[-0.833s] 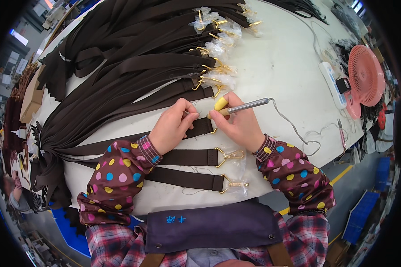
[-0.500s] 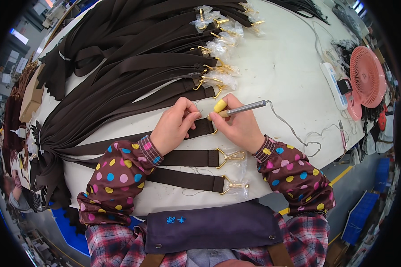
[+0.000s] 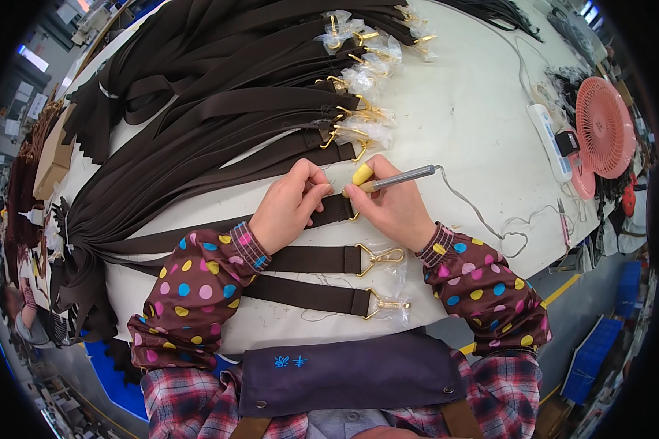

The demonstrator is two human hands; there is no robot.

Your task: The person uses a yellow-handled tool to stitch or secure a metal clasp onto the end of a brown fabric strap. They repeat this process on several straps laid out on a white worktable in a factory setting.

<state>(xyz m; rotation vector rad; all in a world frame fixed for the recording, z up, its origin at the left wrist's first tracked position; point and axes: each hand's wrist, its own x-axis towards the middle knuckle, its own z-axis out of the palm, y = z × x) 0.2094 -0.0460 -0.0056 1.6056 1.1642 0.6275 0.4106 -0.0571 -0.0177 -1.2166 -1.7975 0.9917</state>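
Note:
My right hand [image 3: 394, 208] grips a soldering iron [image 3: 406, 178] with a grey handle end and a cord; a yellow finger cot covers one fingertip. The iron's tip points left, at the end of a dark brown webbing strap [image 3: 335, 210]. Close beside that tip, my left hand [image 3: 289, 203] is closed in a pinch, with a fine thread [image 3: 332, 184] at its fingertips. The strap runs under my left hand, and its gold hook is mostly hidden by my right hand. Two more straps lie nearer me, ending in gold snap hooks [image 3: 383, 256] in clear plastic.
Bundled brown straps [image 3: 190, 95] with plastic-wrapped gold hooks cover the table's far left. At the right are a white power strip [image 3: 549, 141], a pink fan [image 3: 604, 126] and small pink-handled snips [image 3: 564, 223]. The iron's cord [image 3: 470, 206] trails rightward over the white tabletop [image 3: 461, 110].
Almost nothing differs. Both hands stay at the strap's end, the soldering iron held in the same place; the whole view has shifted very slightly.

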